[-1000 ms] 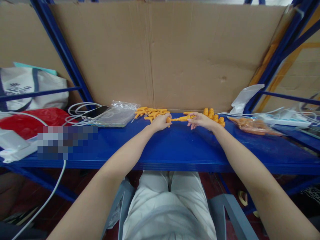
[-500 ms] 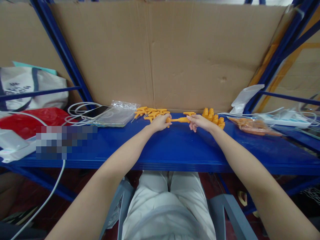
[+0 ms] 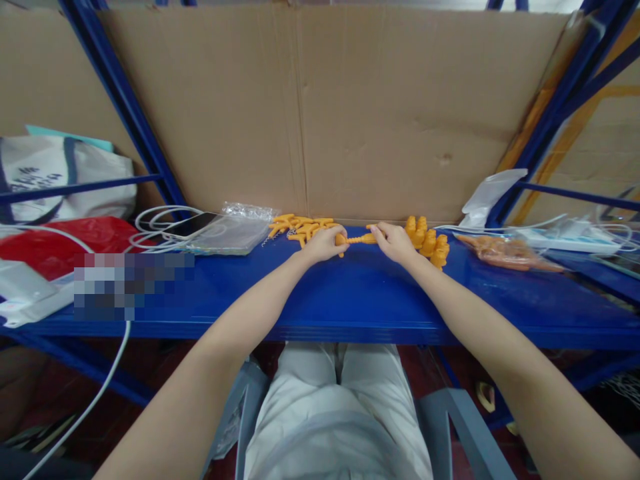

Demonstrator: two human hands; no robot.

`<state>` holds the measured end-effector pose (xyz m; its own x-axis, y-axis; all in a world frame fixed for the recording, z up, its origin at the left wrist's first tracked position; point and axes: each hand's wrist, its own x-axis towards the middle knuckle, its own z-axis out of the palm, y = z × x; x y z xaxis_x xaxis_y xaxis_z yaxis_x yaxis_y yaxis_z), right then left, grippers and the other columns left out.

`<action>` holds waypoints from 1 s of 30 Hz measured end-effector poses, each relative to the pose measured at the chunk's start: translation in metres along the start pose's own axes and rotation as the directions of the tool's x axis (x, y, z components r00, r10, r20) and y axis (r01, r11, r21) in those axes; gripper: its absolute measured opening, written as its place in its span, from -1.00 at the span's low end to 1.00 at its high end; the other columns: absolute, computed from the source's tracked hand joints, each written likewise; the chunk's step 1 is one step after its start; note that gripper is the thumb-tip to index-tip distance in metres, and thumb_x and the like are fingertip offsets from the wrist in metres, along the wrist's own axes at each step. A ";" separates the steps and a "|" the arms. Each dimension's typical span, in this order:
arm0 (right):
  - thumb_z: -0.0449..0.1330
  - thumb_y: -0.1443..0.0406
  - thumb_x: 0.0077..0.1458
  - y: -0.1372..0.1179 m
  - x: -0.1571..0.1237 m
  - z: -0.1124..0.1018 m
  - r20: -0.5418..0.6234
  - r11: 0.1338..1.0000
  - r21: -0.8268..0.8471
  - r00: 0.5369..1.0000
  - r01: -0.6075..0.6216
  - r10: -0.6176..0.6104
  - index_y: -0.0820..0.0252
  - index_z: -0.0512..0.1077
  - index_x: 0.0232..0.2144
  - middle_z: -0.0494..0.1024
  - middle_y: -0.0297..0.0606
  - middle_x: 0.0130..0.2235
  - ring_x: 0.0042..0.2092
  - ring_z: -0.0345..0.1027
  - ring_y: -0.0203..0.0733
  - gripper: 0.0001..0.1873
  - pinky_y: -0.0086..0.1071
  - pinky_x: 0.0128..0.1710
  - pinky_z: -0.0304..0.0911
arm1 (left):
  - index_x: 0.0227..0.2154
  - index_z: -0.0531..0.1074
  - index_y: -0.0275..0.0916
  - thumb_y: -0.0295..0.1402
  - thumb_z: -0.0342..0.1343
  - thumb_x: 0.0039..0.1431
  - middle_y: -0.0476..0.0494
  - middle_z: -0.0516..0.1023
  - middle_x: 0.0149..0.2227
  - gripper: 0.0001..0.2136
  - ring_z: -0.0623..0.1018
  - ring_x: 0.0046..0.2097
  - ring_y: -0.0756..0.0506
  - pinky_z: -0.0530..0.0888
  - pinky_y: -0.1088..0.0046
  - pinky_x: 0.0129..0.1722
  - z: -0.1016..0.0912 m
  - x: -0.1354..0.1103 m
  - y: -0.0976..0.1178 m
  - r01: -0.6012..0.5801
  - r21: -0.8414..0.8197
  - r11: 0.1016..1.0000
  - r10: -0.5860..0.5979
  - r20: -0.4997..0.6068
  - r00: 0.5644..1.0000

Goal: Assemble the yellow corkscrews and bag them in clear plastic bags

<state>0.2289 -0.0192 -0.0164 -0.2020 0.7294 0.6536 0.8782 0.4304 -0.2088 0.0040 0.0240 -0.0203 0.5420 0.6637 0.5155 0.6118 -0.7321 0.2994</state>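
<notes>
My left hand [image 3: 323, 244] is closed around the round left end of an orange plastic corkscrew-like piece [image 3: 357, 240]. Its ridged, twisted shaft runs level to my right hand [image 3: 395, 242], whose closed fingers grip the other end and hide it. Both hands are just above the blue table, close to its back. Beside my left hand lies a pile of orange T-shaped handles [image 3: 300, 225], with thin metal spirals showing at the left. Several orange knobbed pieces [image 3: 425, 237] stand in a group just right of my right hand.
A clear bag of orange parts [image 3: 507, 252] lies at the right, by a white power strip [image 3: 575, 240]. On the left are a clear plastic packet [image 3: 235, 233], a phone [image 3: 193, 224], white cables and a red bag [image 3: 65, 243]. Cardboard [image 3: 375, 113] closes off the back.
My right hand has turned, its fingers now curled over the orange piece's right end instead of hanging partly below it. The left hand keeps its hold, shifting slightly right.
</notes>
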 end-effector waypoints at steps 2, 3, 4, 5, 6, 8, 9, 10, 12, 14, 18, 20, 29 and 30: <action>-0.10 0.12 0.35 -0.001 0.000 -0.001 -0.002 0.999 -0.053 1.000 -0.014 0.014 0.17 0.43 -0.44 0.55 -0.14 -0.43 -0.34 0.43 -0.11 -0.55 -0.36 -0.34 0.12 | -0.25 0.47 -0.21 -0.34 0.18 0.08 0.03 0.52 -0.47 -0.84 0.51 -0.38 -0.04 0.36 0.50 -0.34 0.000 0.000 0.001 -0.009 0.023 1.000 0.010 -0.010 1.000; -0.09 0.13 0.34 -0.001 0.000 0.000 0.001 0.997 -0.075 1.000 -0.025 0.025 0.18 0.44 -0.45 0.56 -0.13 -0.43 -0.34 0.44 -0.10 -0.55 -0.35 -0.34 0.13 | -0.24 0.47 -0.20 -0.34 0.19 0.08 0.03 0.53 -0.46 -0.83 0.51 -0.38 -0.04 0.36 0.49 -0.34 0.000 -0.001 0.002 -0.010 0.044 0.999 0.010 -0.013 1.000; -0.09 0.15 0.33 -0.001 0.000 0.000 0.005 0.995 -0.089 0.999 -0.036 0.037 0.18 0.46 -0.46 0.57 -0.12 -0.43 -0.34 0.44 -0.10 -0.55 -0.35 -0.34 0.13 | -0.24 0.48 -0.20 -0.34 0.20 0.07 0.02 0.54 -0.46 -0.83 0.52 -0.38 -0.05 0.36 0.48 -0.35 -0.001 -0.001 0.003 -0.008 0.067 0.998 0.009 -0.018 1.000; -0.08 0.16 0.32 -0.001 0.000 0.001 0.008 0.994 -0.093 0.999 -0.049 0.050 0.18 0.46 -0.48 0.56 -0.11 -0.44 -0.34 0.45 -0.09 -0.55 -0.34 -0.34 0.14 | -0.23 0.48 -0.19 -0.34 0.20 0.07 0.01 0.55 -0.45 -0.82 0.52 -0.38 -0.05 0.36 0.48 -0.35 -0.001 -0.001 0.004 -0.006 0.092 0.996 0.008 -0.023 1.000; -0.08 0.17 0.32 -0.001 0.001 0.002 0.008 0.994 -0.086 0.998 -0.065 0.066 0.18 0.47 -0.50 0.56 -0.10 -0.46 -0.35 0.45 -0.08 -0.54 -0.34 -0.34 0.15 | -0.23 0.49 -0.19 -0.33 0.20 0.08 0.01 0.56 -0.44 -0.82 0.53 -0.37 -0.06 0.36 0.48 -0.35 -0.002 -0.002 0.005 -0.003 0.115 0.993 0.006 -0.030 1.000; -0.08 0.19 0.31 -0.002 0.003 0.003 0.002 0.993 -0.046 0.994 -0.110 0.110 0.18 0.44 -0.55 0.54 -0.10 -0.49 -0.36 0.45 -0.07 -0.53 -0.34 -0.35 0.16 | -0.21 0.50 -0.18 -0.31 0.20 0.09 -0.01 0.58 -0.43 -0.81 0.55 -0.36 -0.08 0.37 0.47 -0.34 -0.003 -0.003 0.007 0.003 0.155 0.988 0.004 -0.045 0.999; -0.07 0.19 0.30 -0.002 0.004 0.003 -0.003 0.991 -0.016 0.991 -0.134 0.134 0.17 0.43 -0.58 0.53 -0.11 -0.51 -0.37 0.44 -0.07 -0.53 -0.34 -0.36 0.16 | -0.21 0.50 -0.18 -0.30 0.19 0.10 -0.02 0.59 -0.42 -0.81 0.56 -0.34 -0.09 0.38 0.46 -0.33 -0.004 -0.003 0.009 0.006 0.174 0.985 0.003 -0.050 0.999; -0.06 0.20 0.29 -0.002 0.005 0.003 -0.005 0.987 0.021 0.987 -0.160 0.160 0.16 0.40 -0.61 0.50 -0.13 -0.54 -0.38 0.44 -0.08 -0.52 -0.34 -0.37 0.16 | -0.19 0.50 -0.18 -0.31 0.19 0.11 -0.04 0.60 -0.41 -0.80 0.58 -0.33 -0.10 0.39 0.46 -0.31 -0.006 -0.003 0.010 0.008 0.193 0.981 0.003 -0.054 0.999; -0.05 0.21 0.29 -0.004 0.006 0.003 0.028 0.967 0.118 0.974 -0.225 0.223 0.13 0.34 -0.68 0.43 -0.19 -0.62 -0.44 0.40 -0.13 -0.50 -0.36 -0.41 0.16 | -0.16 0.51 -0.18 -0.32 0.18 0.11 -0.07 0.63 -0.36 -0.78 0.60 -0.29 -0.12 0.41 0.45 -0.29 -0.008 -0.004 0.015 0.009 0.238 0.971 0.006 -0.063 0.998; -0.05 0.24 0.30 -0.005 0.006 0.002 0.132 0.917 0.234 0.945 -0.322 0.298 0.12 0.28 -0.73 0.33 -0.27 -0.71 -0.53 0.31 -0.21 -0.46 -0.40 -0.46 0.14 | -0.12 0.50 -0.17 -0.32 0.17 0.11 -0.10 0.65 -0.31 -0.75 0.62 -0.24 -0.15 0.42 0.44 -0.26 -0.010 -0.005 0.019 0.007 0.285 0.959 0.014 -0.073 0.997; -0.06 0.16 0.37 -0.007 0.005 0.000 0.355 0.765 0.412 0.861 -0.494 0.365 0.15 0.28 -0.73 0.25 -0.35 -0.76 -0.68 0.09 -0.35 -0.39 -0.45 -0.60 0.06 | -0.11 0.51 -0.20 -0.33 0.17 0.11 -0.15 0.66 -0.28 -0.74 0.63 -0.21 -0.19 0.43 0.41 -0.25 -0.009 -0.006 0.024 0.030 0.309 0.951 -0.011 -0.063 0.998; -0.02 0.07 0.37 -0.008 0.004 -0.003 0.365 0.717 0.482 0.859 -0.504 0.358 0.18 0.36 -0.64 0.31 -0.35 -0.72 -0.70 0.07 -0.38 -0.42 -0.46 -0.64 0.02 | -0.14 0.52 -0.20 -0.33 0.19 0.10 -0.13 0.65 -0.31 -0.76 0.63 -0.22 -0.18 0.43 0.41 -0.26 -0.009 -0.005 0.023 0.053 0.273 0.961 -0.038 -0.061 0.997; 0.40 0.31 0.03 0.014 0.004 -0.014 0.406 0.609 0.658 0.890 -0.443 0.208 0.16 0.50 -0.09 0.63 -0.19 -0.17 -0.37 0.51 -0.30 -0.64 -0.49 -0.44 0.40 | -0.24 0.54 -0.21 -0.30 0.23 0.07 -0.13 0.63 -0.37 -0.82 0.61 -0.28 -0.18 0.40 0.42 -0.33 -0.010 -0.002 0.005 0.160 0.200 0.967 -0.141 -0.103 0.985; 0.41 0.32 0.00 0.017 0.004 -0.013 0.420 0.608 0.659 0.887 -0.443 0.192 0.17 0.52 -0.12 0.64 -0.21 -0.20 -0.39 0.50 -0.31 -0.65 -0.49 -0.44 0.41 | -0.25 0.54 -0.21 -0.30 0.23 0.07 -0.13 0.63 -0.37 -0.82 0.61 -0.28 -0.18 0.40 0.42 -0.33 -0.010 -0.002 0.005 0.155 0.201 0.967 -0.137 -0.101 0.985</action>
<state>0.2485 -0.0154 -0.0081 -0.1922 0.9530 0.2344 0.3373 0.2884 -0.8961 0.0001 0.0173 -0.0123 0.3921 0.7391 0.5477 0.7918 -0.5743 0.2081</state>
